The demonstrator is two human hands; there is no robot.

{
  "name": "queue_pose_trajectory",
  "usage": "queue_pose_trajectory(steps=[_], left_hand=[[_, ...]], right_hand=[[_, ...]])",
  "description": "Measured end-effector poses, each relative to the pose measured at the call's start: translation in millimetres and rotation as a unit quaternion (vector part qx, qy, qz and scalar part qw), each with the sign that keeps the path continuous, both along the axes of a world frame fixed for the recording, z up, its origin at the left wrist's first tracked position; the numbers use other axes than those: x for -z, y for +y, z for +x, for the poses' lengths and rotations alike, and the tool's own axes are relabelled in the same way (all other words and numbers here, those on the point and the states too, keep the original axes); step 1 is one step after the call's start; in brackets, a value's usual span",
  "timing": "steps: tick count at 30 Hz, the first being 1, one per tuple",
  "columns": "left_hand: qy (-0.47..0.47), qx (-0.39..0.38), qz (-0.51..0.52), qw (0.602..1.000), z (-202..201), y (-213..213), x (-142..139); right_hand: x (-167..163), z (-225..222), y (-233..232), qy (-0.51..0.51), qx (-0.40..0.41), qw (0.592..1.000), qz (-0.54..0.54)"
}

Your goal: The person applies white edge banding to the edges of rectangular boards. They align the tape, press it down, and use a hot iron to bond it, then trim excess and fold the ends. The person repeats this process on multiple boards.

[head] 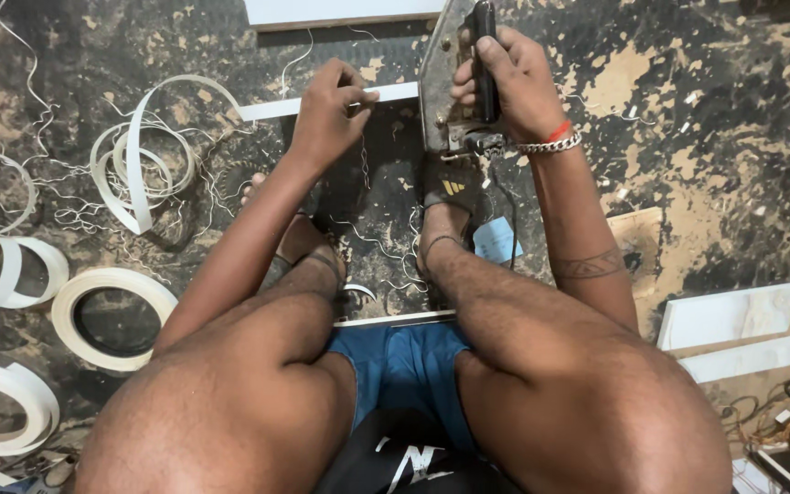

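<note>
I see the right hand [505,78] closed around an old clothes iron [454,87], pressing white edge-banding strip [322,105]. Left hand [331,114] fingers pinch the strip, probably; next, slide steadily along.

One head-worn cam, pointing steeply down past the seated person's knees [395,393] at the stained floor [706,137]. Close range: hands sit at 12 o'clock, thighs fill 6 o'clock. No second view.

Warm, even indoor light; picture mostly sharp

Light falls from above and slightly ahead; soft shadows sit under the thighs [258,402] and beside the coiled white edge-banding rolls [107,316]; the metal tool body [436,82] shows a dull sheen; wide-angle stretch bends the corners; no motion blur.
</note>
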State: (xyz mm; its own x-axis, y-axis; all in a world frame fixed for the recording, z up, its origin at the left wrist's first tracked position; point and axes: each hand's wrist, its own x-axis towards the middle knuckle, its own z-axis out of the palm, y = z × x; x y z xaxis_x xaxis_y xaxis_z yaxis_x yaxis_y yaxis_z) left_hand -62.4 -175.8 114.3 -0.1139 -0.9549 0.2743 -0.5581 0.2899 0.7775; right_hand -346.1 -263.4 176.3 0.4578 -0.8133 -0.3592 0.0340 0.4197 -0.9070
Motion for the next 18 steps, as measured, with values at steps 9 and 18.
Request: queue_pose_trajectory(steps=[9,18], left_hand=[[-0.016,0.016,-0.069,0.997,6.2,3.3,6.0],[-0.027,0.014,-0.085,0.996,6.4,4.2,8.8]], right_hand=[[-5.4,-48.2,-11.3,0.040,0.070,0.996,-0.043],[-9.3,-59.2,-13.5,-0.001,0.062,0.998,-0.016]])
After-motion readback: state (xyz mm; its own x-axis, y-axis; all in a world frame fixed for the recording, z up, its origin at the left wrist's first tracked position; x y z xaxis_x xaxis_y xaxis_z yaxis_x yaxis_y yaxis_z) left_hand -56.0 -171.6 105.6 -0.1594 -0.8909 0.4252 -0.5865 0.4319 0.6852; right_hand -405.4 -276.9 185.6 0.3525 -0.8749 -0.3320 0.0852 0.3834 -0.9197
